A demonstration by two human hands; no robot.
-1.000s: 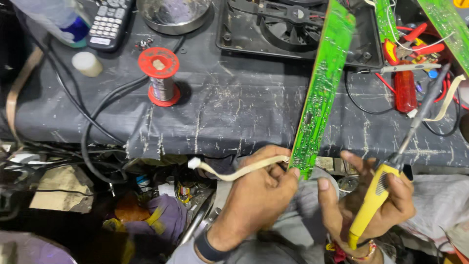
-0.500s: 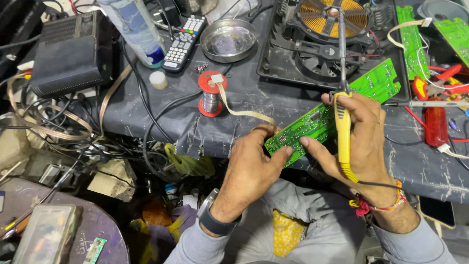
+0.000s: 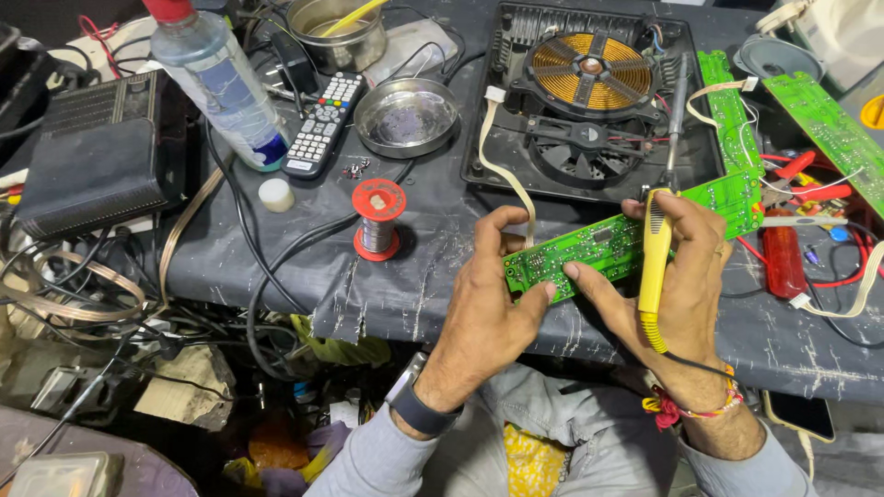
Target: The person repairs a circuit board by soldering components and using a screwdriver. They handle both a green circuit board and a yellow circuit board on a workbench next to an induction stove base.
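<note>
Now, left hand (image 3: pixel 488 308): pinching near-left end of green circuit board (image 3: pixel 635 235).
Right hand (image 3: pixel 686 276): closed around yellow soldering iron (image 3: pixel 655 262), fingertip on board.
Handling: probably light, stiff, fragile; edges best.

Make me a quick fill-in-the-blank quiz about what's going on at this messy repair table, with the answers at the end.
1. Both hands hold a long ____ circuit board.
2. The right hand also grips a soldering iron with a ____ handle.
3. The spool of solder wire has ____ ends.
4. The remote control lies beside a plastic ____.

Answers: green; yellow; red; bottle
</note>
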